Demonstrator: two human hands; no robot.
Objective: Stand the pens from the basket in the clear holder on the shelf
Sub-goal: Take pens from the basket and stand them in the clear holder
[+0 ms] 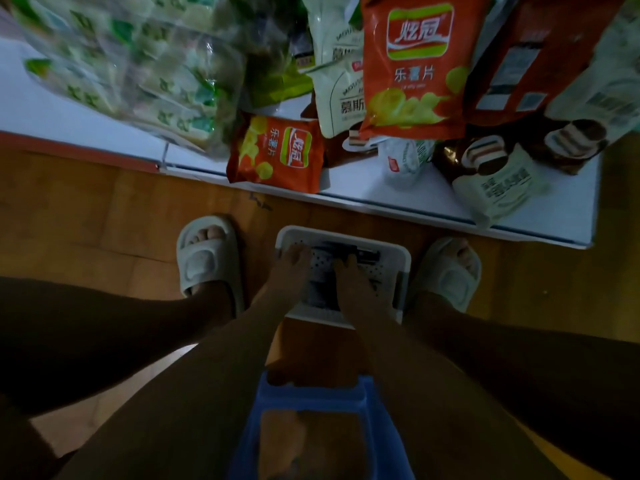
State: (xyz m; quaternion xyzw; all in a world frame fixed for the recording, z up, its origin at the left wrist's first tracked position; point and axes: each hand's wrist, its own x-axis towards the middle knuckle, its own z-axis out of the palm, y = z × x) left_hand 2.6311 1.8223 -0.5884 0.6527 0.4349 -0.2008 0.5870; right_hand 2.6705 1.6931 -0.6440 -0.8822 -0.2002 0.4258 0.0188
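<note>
A person seated on a blue stool (pixel 311 396) reaches both arms down into a white perforated basket (pixel 394 268) set on the wooden floor (pixel 86 209) between two feet in pale slippers. At far left, a clear bag of green-and-white packets (pixel 138 64) rests on the white shelf (pixel 52 109). Moving right, the left slipper (pixel 207 258) stands just beside the basket's left edge. The left hand (pixel 291 265) rests at the basket's near-left corner, fingers bent over the rim; whether it grips anything cannot be told. The right hand (pixel 349 275) lies inside the basket over dark pens (pixel 360 252) heaped on its floor, fingers curled downward, though the dim, blurred view hides whether they pinch a pen. Above, orange crisp bags (pixel 415 67) and cream cake packets (pixel 498 188) crowd the shelf. The right slipper (pixel 450 271) sits just right of the basket.
</note>
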